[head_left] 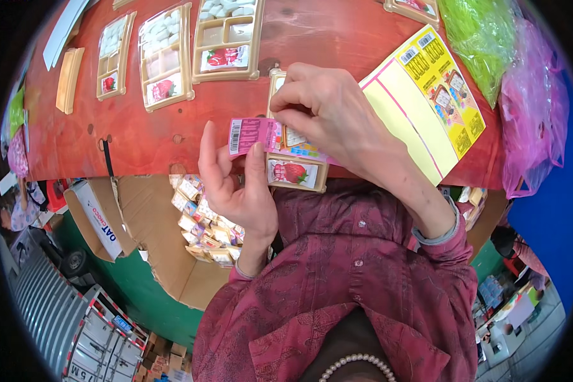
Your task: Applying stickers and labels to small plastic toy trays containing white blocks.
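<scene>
A beige compartment tray (325, 175) with a strawberry picture lies upright on the table edge in front of me. Across its middle lies a pink printed card (248, 135), its left end sticking out past the tray. My left hand (242, 191) is beside the tray, index finger stretched up and thumb against the card near the tray's edge. Over the tray's upper part my right hand (331, 108) is closed, thumb and fingers pinched together. What is between them is hidden. Beside my right wrist are yellow printed card sheets (420, 102).
Several filled trays (226, 38) stand at the back left of the red table (337, 38). Green plastic film (481, 38) and purple plastic film (535, 108) lie at the right. Below the table's edge, a cardboard box (165, 254) holds many small packed trays (200, 219).
</scene>
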Demonstrator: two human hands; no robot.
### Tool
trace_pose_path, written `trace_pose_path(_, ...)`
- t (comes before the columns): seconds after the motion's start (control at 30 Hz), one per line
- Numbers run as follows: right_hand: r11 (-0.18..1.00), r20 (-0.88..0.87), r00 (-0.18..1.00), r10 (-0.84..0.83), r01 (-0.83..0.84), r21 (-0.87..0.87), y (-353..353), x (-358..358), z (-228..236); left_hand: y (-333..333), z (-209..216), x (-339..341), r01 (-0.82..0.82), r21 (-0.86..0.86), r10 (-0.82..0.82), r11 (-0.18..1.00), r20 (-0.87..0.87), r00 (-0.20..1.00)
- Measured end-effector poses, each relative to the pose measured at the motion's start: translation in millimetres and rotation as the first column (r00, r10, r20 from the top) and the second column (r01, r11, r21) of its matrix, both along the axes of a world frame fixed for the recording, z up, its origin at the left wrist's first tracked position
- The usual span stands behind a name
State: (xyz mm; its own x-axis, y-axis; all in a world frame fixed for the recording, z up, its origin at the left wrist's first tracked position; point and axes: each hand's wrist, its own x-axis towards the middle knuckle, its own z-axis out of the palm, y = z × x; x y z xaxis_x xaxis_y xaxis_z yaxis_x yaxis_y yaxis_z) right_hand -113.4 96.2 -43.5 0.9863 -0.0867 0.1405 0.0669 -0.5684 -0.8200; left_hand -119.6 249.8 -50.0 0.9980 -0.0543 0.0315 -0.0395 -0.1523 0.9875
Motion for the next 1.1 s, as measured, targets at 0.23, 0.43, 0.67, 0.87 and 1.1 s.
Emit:
trace_pose_path(0.23,0.997,0.012,1.0,-0.005,0.004,0.08,-4.4,5.3,-2.9,-1.6,-3.7,-1.8,-0.013,-0.012,0.014,1.0,0.087,0.996)
trace_pose_path(0.43,0.983,-0.108,0.993,-0.047,0.065,0.172,-3.0,5.5,0.1,-4.4,-4.4,-4.0,-0.047,-0.019,0.049,0.999,0.085,0.995)
trace_pose_path(0.67,0.983,-0.03,0.995,-0.092,0.096,0.157,-0.6,2.7,-4.4,-6.0,-7.7,-8.7,-0.013,0.048,0.004,0.999,0.192,0.981)
trace_pose_path(0.87,0.98,-0.026,0.997,-0.069,0.073,0.183,-1.0,3.5,-5.2,-5.0,-11.8,-9.2,-0.059,0.059,0.043,0.997,0.236,0.971)
trace_pose_path(1.1,0.985,-0.025,0.996,-0.088,0.091,0.144,2.3,3.2,-5.9,-2.9,-15.7,-10.7,-0.047,0.053,0.032,0.997,0.255,0.966)
